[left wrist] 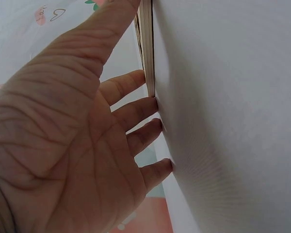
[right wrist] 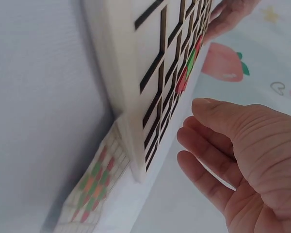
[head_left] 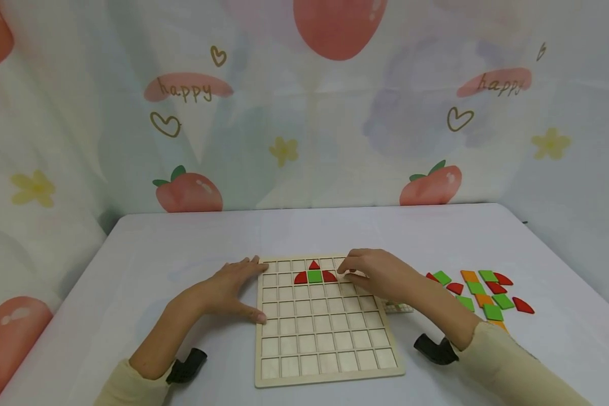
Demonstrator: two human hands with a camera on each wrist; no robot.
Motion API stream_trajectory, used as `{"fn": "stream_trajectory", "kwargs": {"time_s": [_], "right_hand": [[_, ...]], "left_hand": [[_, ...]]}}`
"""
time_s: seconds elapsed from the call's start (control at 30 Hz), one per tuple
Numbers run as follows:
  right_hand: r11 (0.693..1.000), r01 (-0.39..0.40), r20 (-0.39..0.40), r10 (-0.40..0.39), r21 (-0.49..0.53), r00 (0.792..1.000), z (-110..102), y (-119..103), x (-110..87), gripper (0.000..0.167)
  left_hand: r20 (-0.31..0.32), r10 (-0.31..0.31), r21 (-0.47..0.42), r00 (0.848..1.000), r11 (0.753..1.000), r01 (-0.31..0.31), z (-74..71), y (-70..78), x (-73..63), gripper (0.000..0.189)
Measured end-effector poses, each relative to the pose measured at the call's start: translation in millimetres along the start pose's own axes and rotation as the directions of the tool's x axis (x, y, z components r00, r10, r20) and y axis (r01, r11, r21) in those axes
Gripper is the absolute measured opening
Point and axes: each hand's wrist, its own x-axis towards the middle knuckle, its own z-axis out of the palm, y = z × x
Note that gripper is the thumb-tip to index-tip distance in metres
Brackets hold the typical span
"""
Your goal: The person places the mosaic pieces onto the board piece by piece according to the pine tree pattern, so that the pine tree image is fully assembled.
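Observation:
A pale wooden grid board (head_left: 290,381) lies on the white table. Near its far edge sit a red triangle (head_left: 313,265), a green square (head_left: 314,276) and two red quarter-round pieces (head_left: 301,278), one on each side of the square. My left hand (head_left: 228,290) is spread along the board's left edge, thumb and fingertips right at the rim. Over the board's far right part hovers my right hand (head_left: 378,273). Its fingers (right wrist: 203,170) bend loosely toward the thumb, and nothing shows between them in the right wrist view.
A printed pattern card (right wrist: 94,182) sticks out from beneath the board's right edge. Farther right, several loose red, green and orange pieces (head_left: 493,312) are scattered on the table (head_left: 208,237). A patterned cloth (head_left: 314,113) hangs behind the table.

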Motion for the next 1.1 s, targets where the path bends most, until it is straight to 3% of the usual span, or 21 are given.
{"fn": "stream_trajectory", "kwargs": {"time_s": [0.2,0.63,0.87,1.1], "right_hand": [[0.999,-0.050,-0.012,0.050,-0.003,0.999,-5.2,5.0,-18.9,0.016],[0.990,-0.114,-0.141,0.102,-0.079,0.985,-16.9,30.7,-67.7,0.020],[0.984,-0.158,-0.110,0.148,-0.088,0.983,-24.3,43.6,-88.7,0.020],[0.963,-0.238,-0.107,0.226,-0.123,0.968,-28.9,56.5,-107.5,0.021]], "left_hand": [[-0.001,-0.005,-0.007,1.000,1.000,0.005,0.1,0.7,-1.1,0.108],[-0.007,-0.003,0.006,1.000,1.000,0.003,-1.6,3.6,-0.8,0.108],[-0.005,-0.003,0.002,1.000,1.000,0.003,-1.5,3.1,-0.6,0.108],[-0.008,-0.008,0.008,1.000,1.000,0.008,-0.4,2.2,-0.8,0.108]]}}
